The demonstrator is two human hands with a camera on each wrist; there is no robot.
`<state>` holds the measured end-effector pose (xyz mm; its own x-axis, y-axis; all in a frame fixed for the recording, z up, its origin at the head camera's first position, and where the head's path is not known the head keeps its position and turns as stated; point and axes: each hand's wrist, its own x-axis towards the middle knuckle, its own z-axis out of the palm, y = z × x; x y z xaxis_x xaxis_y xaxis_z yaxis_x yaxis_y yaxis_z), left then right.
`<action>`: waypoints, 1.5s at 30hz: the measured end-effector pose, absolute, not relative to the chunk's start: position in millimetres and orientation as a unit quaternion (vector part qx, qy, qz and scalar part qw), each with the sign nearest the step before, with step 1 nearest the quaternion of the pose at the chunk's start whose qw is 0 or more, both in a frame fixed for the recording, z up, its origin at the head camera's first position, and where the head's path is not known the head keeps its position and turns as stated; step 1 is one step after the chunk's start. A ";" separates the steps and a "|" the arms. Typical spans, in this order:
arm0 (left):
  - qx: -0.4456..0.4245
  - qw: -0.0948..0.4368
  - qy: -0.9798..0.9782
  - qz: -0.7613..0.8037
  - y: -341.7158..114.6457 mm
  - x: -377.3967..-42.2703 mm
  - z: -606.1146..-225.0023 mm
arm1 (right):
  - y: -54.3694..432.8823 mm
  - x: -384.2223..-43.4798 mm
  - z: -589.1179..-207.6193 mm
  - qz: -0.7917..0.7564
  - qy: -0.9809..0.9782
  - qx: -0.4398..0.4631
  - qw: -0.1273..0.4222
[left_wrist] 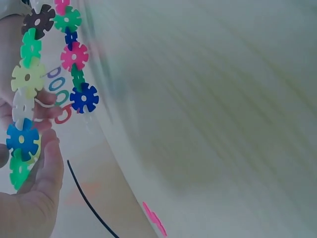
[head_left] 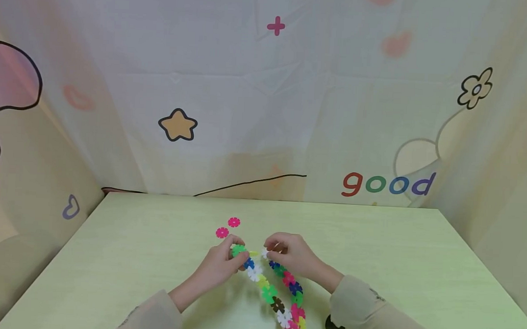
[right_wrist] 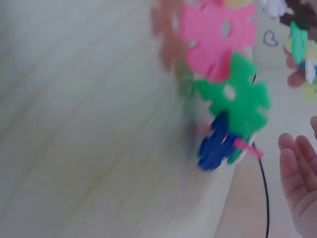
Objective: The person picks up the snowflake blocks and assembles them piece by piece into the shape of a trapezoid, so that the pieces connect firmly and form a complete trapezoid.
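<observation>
A chain of slotted snowflake discs [head_left: 268, 293] in many colours hangs in a loop between both hands. At one end, my left hand [head_left: 219, 258] pinches the green disc [head_left: 238, 251], the thumb on its near face. A blue disc [left_wrist: 22, 139] follows the green one along the chain. Opposite, my right hand [head_left: 292, 253] pinches the white disc [head_left: 265, 253] at the other end between thumb and fingers. A yellow disc [head_left: 253, 253] shows edge-on in the gap between the two hands. Pink and green discs [right_wrist: 237, 94] hang close before the right wrist camera.
Two loose pink discs [head_left: 234, 222] lie on the pale green table [head_left: 154, 228], just beyond my left hand. A printed curtain [head_left: 230, 109] stands behind the table's back edge. A small black object [head_left: 334, 326] shows under the right sleeve.
</observation>
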<state>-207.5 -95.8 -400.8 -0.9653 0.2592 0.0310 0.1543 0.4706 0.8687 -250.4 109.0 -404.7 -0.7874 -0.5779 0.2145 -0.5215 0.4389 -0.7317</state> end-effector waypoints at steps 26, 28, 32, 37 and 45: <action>0.099 0.119 0.843 0.515 -118.9 -207.6 -405.1 | 115.8 -263.2 -417.5 -0.348 0.873 -0.303 0.160; 0.092 0.111 0.845 0.515 -123.5 -209.1 -404.2 | 111.1 -267.0 -414.9 -0.345 0.875 -0.304 0.154; 0.075 0.098 0.846 0.518 -134.8 -210.7 -400.5 | 97.8 -278.9 -410.0 -0.326 0.887 -0.304 0.122; 0.053 0.088 0.845 0.525 -148.6 -212.4 -399.2 | 75.3 -295.4 -408.9 -0.265 0.912 -0.296 0.100; 0.028 0.091 0.846 0.525 -159.1 -214.7 -400.7 | 39.0 -308.7 -415.6 -0.133 0.930 -0.314 0.140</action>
